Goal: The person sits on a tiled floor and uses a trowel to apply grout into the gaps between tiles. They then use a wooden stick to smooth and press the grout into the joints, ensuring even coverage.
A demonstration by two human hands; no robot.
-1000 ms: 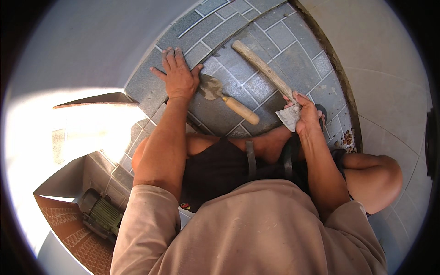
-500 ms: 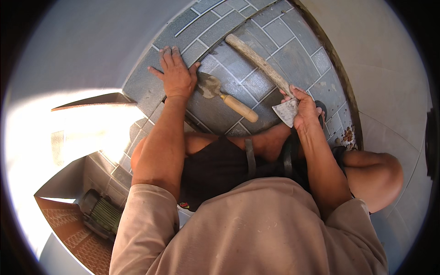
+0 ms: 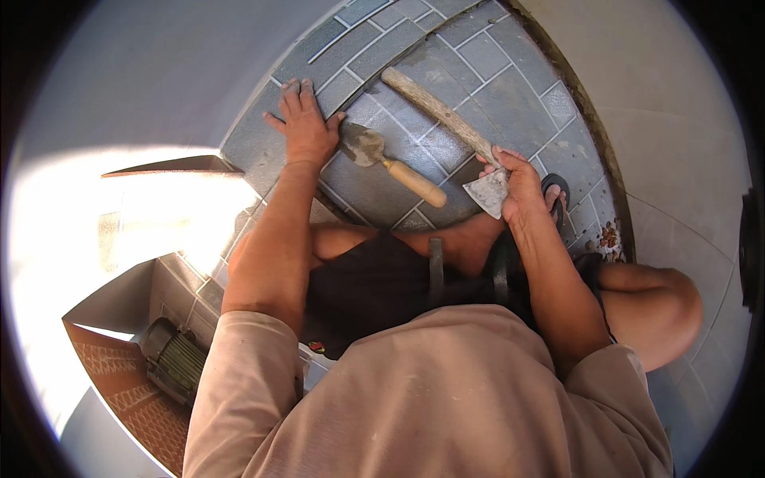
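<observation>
My left hand (image 3: 307,127) lies with fingers spread on a grey floor tile (image 3: 263,131), its thumb close to the tip of a trowel's blade. The trowel (image 3: 414,182) rests on the tiles between my hands, its wooden handle pointing toward me. In my right hand (image 3: 519,185) is a hatchet (image 3: 440,114), gripped close to its head. The worn wooden handle slants away to the far left, and the pale, mortar-stained blade (image 3: 488,193) shows beside my fingers. Part of the hatchet's head is hidden by my hand.
A dark gap (image 3: 339,205) runs between the tile rows near my left forearm. A thin pale strip (image 3: 343,36) lies along the far tiles. A green motor (image 3: 175,362) stands at the lower left, beside a brown patterned panel (image 3: 119,382). Small debris (image 3: 610,237) lies near my right knee.
My right hand has shifted slightly left with the hatchet, and the handle's far end has moved left and a little nearer. My left hand stays spread on the tile.
</observation>
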